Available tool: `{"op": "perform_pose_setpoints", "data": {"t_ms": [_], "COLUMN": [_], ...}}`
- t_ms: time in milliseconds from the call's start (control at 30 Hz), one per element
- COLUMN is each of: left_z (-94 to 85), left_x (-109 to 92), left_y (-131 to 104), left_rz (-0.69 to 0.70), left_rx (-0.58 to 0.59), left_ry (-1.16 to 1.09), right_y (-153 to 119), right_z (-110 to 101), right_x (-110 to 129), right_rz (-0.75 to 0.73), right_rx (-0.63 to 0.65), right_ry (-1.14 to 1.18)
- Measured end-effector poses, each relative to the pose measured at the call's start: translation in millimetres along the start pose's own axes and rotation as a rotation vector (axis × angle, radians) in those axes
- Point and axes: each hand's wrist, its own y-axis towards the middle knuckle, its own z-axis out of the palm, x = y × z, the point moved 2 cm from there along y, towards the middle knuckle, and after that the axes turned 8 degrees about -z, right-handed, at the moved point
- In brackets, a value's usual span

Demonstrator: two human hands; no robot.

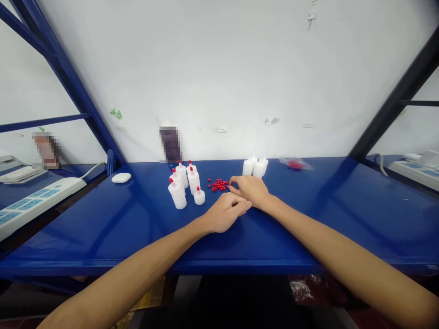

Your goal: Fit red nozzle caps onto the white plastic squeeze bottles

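Observation:
My left hand (227, 213) is closed in a loose fist above the blue table, its thumb pointing right. Whatever it may hold is hidden in the fingers. Just beyond it, my right hand (252, 189) reaches to the right edge of a pile of small red caps (218, 185), thumb and forefinger pinched around a cap there. Left of the pile stand several white squeeze bottles (177, 194) with red tips. A short white nozzle lid (199, 196) with a red tip sits beside them. Behind my right hand are several white bottles (259, 168) without visible red tips.
A clear bag (295, 164) with red caps lies at the back right. A white oval case (121, 177) rests at left. One blurred dark object (170, 144) leans on the wall. Blue frame posts (73, 82) flank the table (113, 228); a power strip (37, 201) lies far left.

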Motion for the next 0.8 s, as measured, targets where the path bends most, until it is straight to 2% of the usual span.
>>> {"op": "perform_pose_setpoints", "data": {"t_ms": [100,367,433,500,567,633,733,800], "left_z": [0.0,0.3,-1.3,-3.7,-6.2,-7.4,-7.6,-8.1], "left_x": [5,6,3,1,4,10,20,24], "left_y": [2,0,0,2,4,6,10,12], "left_rz": [-0.018,-0.045,0.012,0.071,0.06,0.001,-0.072,-0.115], "left_rx": [-0.014,0.076,0.014,-0.13,-0.298,-0.411,-0.455,-0.45], "left_ry": [-0.032,0.0,0.063,0.112,0.125,0.111,0.005,-0.172], "right_y": [1,3,2,-2,-5,-8,-9,-10], "right_z": [-2,-2,-3,-4,-6,-6,-5,-5], "right_x": [3,11,9,7,4,1,0,0], "right_rz": [0.01,-0.008,-0.019,-0.037,-0.034,0.001,0.039,0.014], "right_rx": [-0.001,0.026,0.023,-0.018,-0.118,-0.253,-0.387,-0.42], "right_ry": [-0.004,-0.004,0.011,0.085,0.251,0.454,0.666,0.736]}}
